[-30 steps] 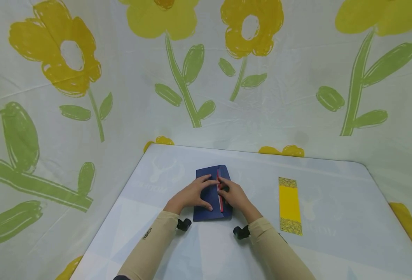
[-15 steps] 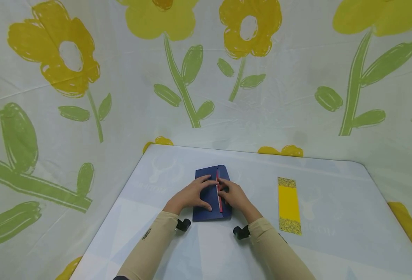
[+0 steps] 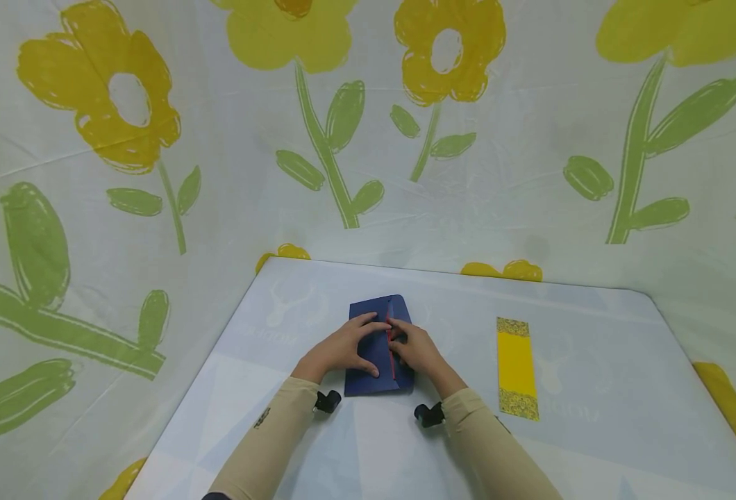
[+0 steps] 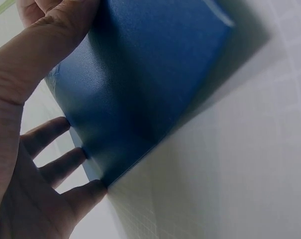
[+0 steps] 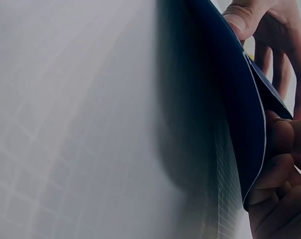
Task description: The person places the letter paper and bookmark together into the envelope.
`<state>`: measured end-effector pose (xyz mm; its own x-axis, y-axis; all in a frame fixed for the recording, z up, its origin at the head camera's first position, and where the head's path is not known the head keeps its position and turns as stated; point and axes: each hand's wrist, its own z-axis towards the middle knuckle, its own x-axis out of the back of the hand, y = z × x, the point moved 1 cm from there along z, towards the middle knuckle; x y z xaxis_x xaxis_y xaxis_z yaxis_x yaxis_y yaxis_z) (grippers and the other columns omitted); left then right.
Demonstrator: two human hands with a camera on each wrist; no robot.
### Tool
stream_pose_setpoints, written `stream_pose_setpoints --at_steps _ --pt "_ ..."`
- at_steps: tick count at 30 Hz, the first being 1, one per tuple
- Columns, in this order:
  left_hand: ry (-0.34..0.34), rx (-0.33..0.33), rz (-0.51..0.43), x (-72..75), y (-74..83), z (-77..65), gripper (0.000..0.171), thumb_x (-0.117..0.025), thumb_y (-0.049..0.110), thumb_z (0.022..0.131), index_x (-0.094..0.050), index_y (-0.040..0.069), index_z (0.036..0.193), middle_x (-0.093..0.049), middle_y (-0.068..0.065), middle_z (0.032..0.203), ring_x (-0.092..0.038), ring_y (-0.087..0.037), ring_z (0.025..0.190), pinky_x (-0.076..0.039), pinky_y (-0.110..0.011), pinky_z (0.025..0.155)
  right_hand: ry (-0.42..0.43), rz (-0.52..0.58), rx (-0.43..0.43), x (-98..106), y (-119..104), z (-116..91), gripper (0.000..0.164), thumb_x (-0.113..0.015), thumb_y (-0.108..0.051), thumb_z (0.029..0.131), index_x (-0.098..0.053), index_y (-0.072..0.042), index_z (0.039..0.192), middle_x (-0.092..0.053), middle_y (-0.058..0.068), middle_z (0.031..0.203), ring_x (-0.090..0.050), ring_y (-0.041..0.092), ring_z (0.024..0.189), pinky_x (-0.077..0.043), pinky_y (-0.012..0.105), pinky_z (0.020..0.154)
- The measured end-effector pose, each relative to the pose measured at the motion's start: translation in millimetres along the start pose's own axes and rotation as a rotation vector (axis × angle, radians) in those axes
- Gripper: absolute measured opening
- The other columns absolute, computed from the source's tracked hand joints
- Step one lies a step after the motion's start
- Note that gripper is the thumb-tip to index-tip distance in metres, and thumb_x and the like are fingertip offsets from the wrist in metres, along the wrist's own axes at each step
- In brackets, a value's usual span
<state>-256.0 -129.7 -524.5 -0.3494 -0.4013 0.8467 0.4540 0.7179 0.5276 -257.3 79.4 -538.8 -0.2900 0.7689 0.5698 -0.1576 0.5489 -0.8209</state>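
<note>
A dark blue envelope [image 3: 368, 351] lies on the pale table, its flap on the right side. Along the envelope's opening shows a thin red edge of a card [image 3: 393, 369]. My left hand [image 3: 346, 345] holds the envelope's left part, fingers spread and bent, thumb on its face. In the left wrist view several fingertips [image 4: 75, 154] meet the envelope's edge. My right hand [image 3: 419, 345], fingers curled, works at the opening, thumb and index finger right at the red edge. In the right wrist view its fingers [image 5: 279, 139] reach in beside the flap [image 5: 245, 129]; the card is hidden there.
To the right a yellow strip [image 3: 516, 368] with patterned ends lies flat on the table [image 3: 443, 451]. A cloth [image 3: 230, 125] printed with yellow flowers hangs behind the table and at its sides. Small black cameras are strapped at both wrists.
The red card's visible strip has narrowed to a thin line as it slid into the envelope. My right fingers have shifted very slightly; the left hand and envelope stay in place.
</note>
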Motion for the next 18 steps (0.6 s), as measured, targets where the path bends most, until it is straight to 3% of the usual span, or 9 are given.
stream_pose_setpoints --at_steps 11,18 --pt "0.006 -0.004 -0.005 -1.0 -1.0 0.4 0.093 -0.090 0.048 0.074 -0.045 0.034 0.153 -0.024 -0.013 0.166 -0.026 -0.038 0.151 -0.035 -0.056 0.115 0.003 -0.011 -0.016 2 -1 -2 0.055 -0.070 -0.010 0.097 -0.052 -0.008 0.149 -0.070 0.007 0.115 -0.058 0.012 0.055 -0.050 0.030 0.051" --pt "-0.001 0.017 -0.006 1.0 1.2 -0.8 0.093 -0.090 0.048 0.074 -0.044 0.035 0.153 -0.024 -0.012 0.166 -0.026 -0.037 0.151 -0.035 -0.056 0.115 0.064 0.013 -0.041 11 2 -6 0.051 -0.070 -0.010 0.097 -0.055 -0.007 0.145 -0.070 0.005 0.112 -0.058 0.013 0.056 -0.051 0.030 0.054"
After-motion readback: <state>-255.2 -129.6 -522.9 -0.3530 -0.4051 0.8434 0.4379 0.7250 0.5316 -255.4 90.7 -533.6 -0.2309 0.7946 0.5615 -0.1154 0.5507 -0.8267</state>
